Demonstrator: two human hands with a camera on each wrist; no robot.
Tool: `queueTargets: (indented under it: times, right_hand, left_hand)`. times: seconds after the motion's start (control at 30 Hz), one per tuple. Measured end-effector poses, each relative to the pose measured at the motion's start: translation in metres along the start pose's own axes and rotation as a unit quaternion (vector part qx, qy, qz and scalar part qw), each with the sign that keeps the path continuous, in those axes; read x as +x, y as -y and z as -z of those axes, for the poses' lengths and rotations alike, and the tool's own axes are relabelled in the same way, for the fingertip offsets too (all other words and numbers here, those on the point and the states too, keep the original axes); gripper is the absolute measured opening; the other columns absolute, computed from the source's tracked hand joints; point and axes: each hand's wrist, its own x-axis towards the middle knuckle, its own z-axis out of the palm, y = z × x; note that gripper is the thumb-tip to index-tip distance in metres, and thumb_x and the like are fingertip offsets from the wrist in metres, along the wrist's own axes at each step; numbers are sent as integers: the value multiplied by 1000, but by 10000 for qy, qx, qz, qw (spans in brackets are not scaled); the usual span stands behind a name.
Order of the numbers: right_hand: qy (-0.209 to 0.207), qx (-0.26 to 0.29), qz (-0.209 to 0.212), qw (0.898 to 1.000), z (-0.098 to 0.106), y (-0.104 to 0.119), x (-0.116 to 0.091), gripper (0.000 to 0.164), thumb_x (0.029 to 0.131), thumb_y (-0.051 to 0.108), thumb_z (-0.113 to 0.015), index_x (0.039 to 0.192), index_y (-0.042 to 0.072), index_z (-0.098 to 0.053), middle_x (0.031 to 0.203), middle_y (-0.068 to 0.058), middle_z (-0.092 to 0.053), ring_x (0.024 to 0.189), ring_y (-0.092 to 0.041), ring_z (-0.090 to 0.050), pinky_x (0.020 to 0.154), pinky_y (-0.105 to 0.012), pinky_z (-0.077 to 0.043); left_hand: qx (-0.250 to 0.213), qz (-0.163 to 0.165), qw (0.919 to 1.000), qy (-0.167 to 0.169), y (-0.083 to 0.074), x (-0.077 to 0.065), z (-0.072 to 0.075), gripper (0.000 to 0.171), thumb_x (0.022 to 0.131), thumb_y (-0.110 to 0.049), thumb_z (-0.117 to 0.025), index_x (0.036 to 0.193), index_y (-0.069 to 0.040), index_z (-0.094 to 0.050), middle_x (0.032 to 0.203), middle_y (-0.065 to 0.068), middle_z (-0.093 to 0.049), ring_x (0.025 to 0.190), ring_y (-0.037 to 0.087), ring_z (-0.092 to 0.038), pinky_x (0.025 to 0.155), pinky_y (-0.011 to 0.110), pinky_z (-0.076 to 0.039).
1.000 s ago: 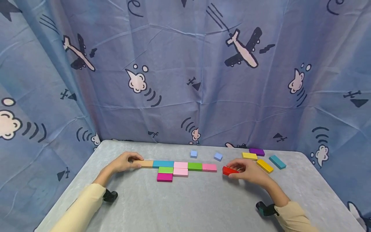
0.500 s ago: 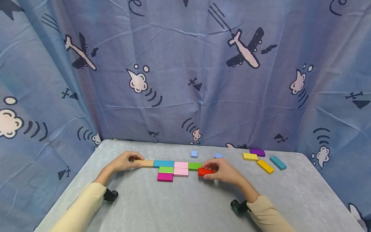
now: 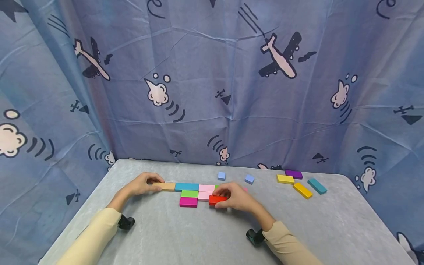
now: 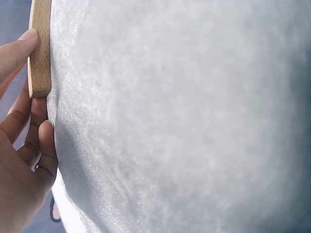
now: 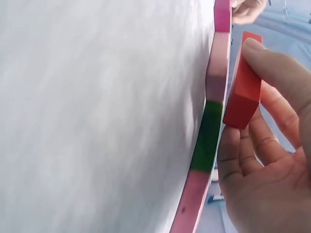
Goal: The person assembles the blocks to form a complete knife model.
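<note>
Blue curtain [image 3: 185, 84] is hanging behind grey desk [image 3: 159, 239]. Block row [image 3: 187, 187] is stretching across desk. Left hand [image 3: 144, 184] is pinching wood block [image 3: 168, 187] in its grip at row's left end. Right hand [image 3: 237, 198] is holding red block [image 3: 216, 200] in pinched grip, just beside nearer pink block [image 3: 205, 197]; whether touching, cannot tell. Yellow blocks [image 3: 285, 179], teal block [image 3: 317, 186], purple block [image 3: 293, 174] are lying at right. Blue cubes [image 3: 221, 176] are sitting behind row.

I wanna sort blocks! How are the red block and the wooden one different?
The red block is bright red; the wooden block is tan with grain. The right hand holds the red block raised; the left hand grips the wooden block on the table. Both are oblong.
</note>
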Motion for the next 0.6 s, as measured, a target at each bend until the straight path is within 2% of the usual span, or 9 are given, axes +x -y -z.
queueTargets:
  times: [0.3, 0.6]
  right_hand:
    - [151, 116, 1, 9998, -17, 9, 16, 27, 81, 11, -89, 103, 11, -75, 92, 7, -65, 86, -15, -58, 80, -32, -49]
    - [182, 65, 12, 9998, -26, 15, 23, 28, 78, 9, -90, 100, 9, -74, 88, 5, -65, 83, -16, -57, 77, -32, -48]
  left_hand:
    - [-30, -8, 10000, 17, -1, 0, 0, 21, 90, -4, -78, 110, 3, -73, 103, 14, -71, 92, 27, -60, 80, 34, -47]
    - [2, -21, 10000, 44, 2, 0, 1, 22, 90, -4, -78, 110, 2, -73, 103, 12, -72, 92, 26, -61, 81, 33, -47]
